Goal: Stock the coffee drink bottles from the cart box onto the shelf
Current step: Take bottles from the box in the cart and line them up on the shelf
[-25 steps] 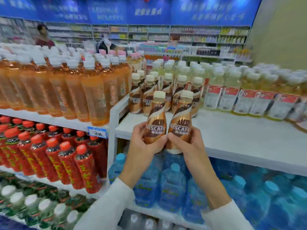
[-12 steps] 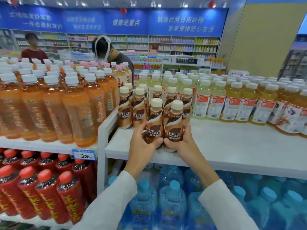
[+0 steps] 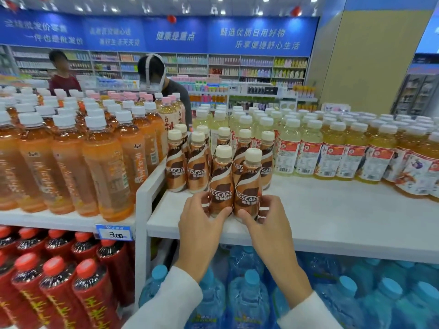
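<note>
Two brown Nescafe coffee bottles with cream caps stand upright side by side near the front of the white shelf (image 3: 332, 210). My left hand (image 3: 202, 224) grips the left coffee bottle (image 3: 221, 181) low on its body. My right hand (image 3: 268, 222) grips the right coffee bottle (image 3: 248, 184) the same way. Several more coffee bottles (image 3: 197, 167) stand in rows just behind them. The cart box is out of view.
Tall orange tea bottles (image 3: 104, 167) fill the shelf to the left, beyond a white divider (image 3: 147, 188). Yellow drink bottles (image 3: 332, 150) line the back right. Red-capped bottles (image 3: 59, 281) and blue water jugs (image 3: 247, 300) sit below. Two people (image 3: 154, 74) stand behind the shelves.
Both hands have carried the two coffee bottles forward and down from mid-air onto the shelf, in front of the standing rows.
</note>
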Demonstrator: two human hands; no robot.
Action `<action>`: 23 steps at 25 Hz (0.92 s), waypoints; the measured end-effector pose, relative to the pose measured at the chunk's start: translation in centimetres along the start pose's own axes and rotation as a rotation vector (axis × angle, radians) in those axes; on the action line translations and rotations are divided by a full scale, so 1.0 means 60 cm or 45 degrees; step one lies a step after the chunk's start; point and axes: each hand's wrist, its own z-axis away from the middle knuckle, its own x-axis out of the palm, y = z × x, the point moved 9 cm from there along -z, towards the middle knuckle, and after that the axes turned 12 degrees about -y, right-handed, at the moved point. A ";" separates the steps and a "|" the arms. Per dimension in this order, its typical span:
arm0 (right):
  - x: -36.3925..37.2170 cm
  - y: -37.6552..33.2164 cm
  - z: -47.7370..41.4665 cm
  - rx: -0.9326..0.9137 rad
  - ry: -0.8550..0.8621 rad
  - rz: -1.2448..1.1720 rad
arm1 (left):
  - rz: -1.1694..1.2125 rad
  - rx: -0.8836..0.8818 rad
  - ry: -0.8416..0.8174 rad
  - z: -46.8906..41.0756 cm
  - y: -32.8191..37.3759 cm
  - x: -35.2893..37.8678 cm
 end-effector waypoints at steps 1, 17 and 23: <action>0.002 -0.003 -0.011 -0.010 -0.004 0.030 | -0.035 -0.005 0.006 -0.009 0.003 0.001; 0.026 -0.008 -0.120 -0.040 -0.057 0.136 | -0.193 -0.156 0.039 -0.099 -0.008 0.030; 0.029 0.001 -0.127 -0.060 -0.040 0.139 | -0.222 -0.177 0.042 -0.105 -0.006 0.029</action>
